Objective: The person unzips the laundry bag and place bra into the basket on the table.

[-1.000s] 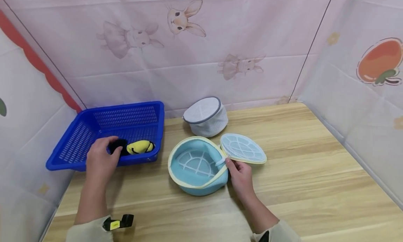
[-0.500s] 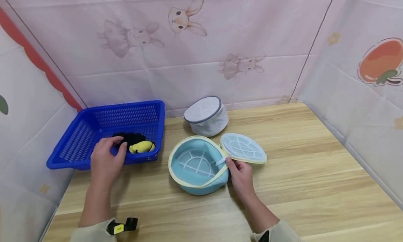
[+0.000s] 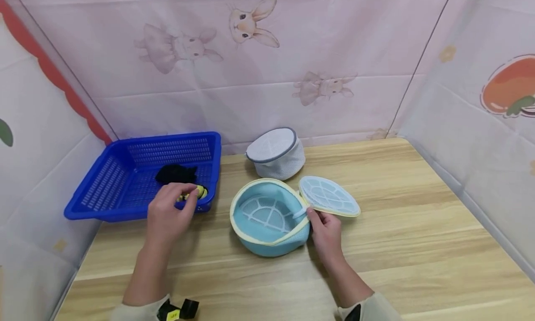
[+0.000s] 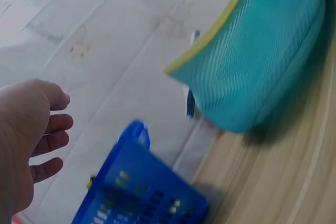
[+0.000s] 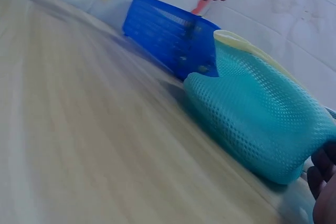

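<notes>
My left hand hovers over the near rim of a blue plastic basket, its fingers loosely bent. Nothing lies between the fingers of that hand in the left wrist view. Behind the fingertips, partly hidden, a yellow-and-black rolled cloth sits in the basket. A black cloth bundle lies farther back. My right hand pinches the rim of a round teal mesh laundry bag by its pale strap. The bag's lid hangs open to the right, its inside facing up.
A smaller white mesh laundry bag with a grey zip edge stands behind the teal one, close to the back wall. Printed sheets cover the walls around the wooden table.
My left hand has released the black cloth bundle, which stays in the basket, and has moved right toward the yellow-and-black cloth. The right hand keeps its grip on the teal laundry bag.
</notes>
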Available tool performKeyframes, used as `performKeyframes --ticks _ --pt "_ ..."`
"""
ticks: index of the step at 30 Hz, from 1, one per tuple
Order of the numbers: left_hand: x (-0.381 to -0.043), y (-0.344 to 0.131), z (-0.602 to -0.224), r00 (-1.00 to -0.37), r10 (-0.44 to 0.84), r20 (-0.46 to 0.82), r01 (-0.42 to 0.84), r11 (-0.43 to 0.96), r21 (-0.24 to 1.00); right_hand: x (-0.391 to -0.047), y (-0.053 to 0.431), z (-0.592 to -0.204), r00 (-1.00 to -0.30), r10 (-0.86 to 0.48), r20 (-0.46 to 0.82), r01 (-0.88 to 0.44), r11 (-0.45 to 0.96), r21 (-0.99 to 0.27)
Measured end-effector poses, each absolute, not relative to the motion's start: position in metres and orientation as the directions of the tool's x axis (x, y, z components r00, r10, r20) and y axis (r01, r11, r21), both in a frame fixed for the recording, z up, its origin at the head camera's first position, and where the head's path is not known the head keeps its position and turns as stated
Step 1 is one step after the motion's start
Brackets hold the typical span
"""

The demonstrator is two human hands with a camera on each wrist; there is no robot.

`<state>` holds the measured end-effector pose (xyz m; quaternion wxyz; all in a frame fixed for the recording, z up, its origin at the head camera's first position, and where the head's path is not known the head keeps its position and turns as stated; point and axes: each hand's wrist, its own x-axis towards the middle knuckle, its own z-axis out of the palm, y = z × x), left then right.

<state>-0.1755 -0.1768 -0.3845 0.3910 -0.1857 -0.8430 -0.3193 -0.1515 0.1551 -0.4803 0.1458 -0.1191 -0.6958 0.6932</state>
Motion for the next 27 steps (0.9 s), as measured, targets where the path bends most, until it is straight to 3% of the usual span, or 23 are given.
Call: performKeyframes --ticks 9,17,20,27 --pt "-0.173 -0.143 -0.390 -0.662 0.202 0.722 0.621 0.687 0.378 -0.168 0.207 -0.478 -0.781 0.624 0.034 -0.043 0.000 -0.999" --pt "-0.188 -0.112 -0.405 -0.816 0.262 0.515 0.508 0.751 0.422 -0.180 0.270 -0.480 -0.623 0.780 -0.056 -0.037 -0.101 -0.994" --pt "-0.195 -0.101 -0.408 -0.838 0.288 0.463 0.487 0.777 0.398 -0.182 0.287 -0.481 -0.619 0.775 -0.127 -0.006 -0.167 -0.986" --pt "-0.209 -0.080 -0.407 -0.837 0.323 0.442 0.500 0.779 0.377 -0.187 0.307 -0.480 -0.703 0.657 -0.272 -0.019 -0.400 -0.916"
